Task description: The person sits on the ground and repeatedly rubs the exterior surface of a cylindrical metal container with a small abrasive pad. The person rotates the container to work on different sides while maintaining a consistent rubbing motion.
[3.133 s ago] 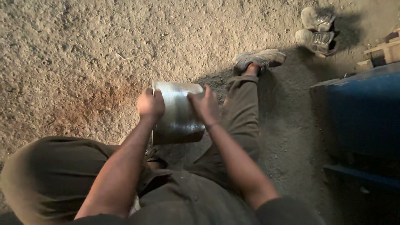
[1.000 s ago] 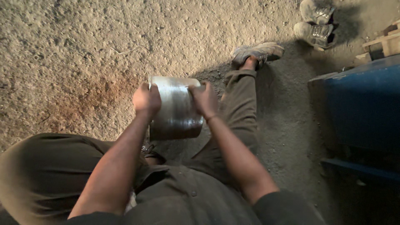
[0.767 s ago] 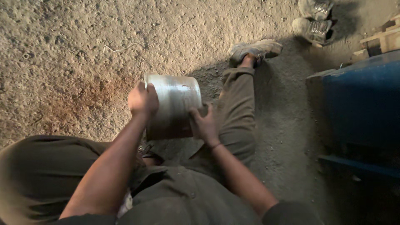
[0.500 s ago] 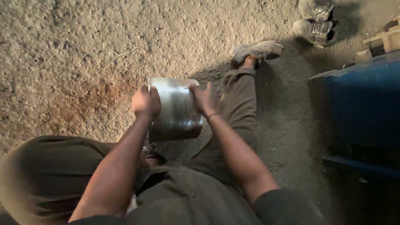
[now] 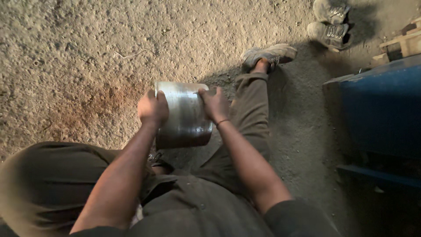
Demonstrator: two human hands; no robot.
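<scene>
I sit on a rough concrete floor and hold a shiny metal cylinder [image 5: 184, 115], like a pot seen from its side, in front of my lap. My left hand [image 5: 153, 108] grips its left side with the fingers curled over the rim. On the upper right side rests my right hand [image 5: 214, 103], fingers pressed on the metal. A thin band circles my right wrist. My right leg in olive trousers stretches out toward a worn shoe [image 5: 268, 55].
A blue metal box or bin [image 5: 380, 109] stands at the right. A pair of dusty shoes [image 5: 330, 22] lies at the top right beside wooden pieces [image 5: 401, 41]. A rusty stain [image 5: 101, 98] marks the floor at the left.
My right hand slid down the cylinder's right side, then came back up to the upper right edge. The cylinder stayed between both hands in nearly the same place.
</scene>
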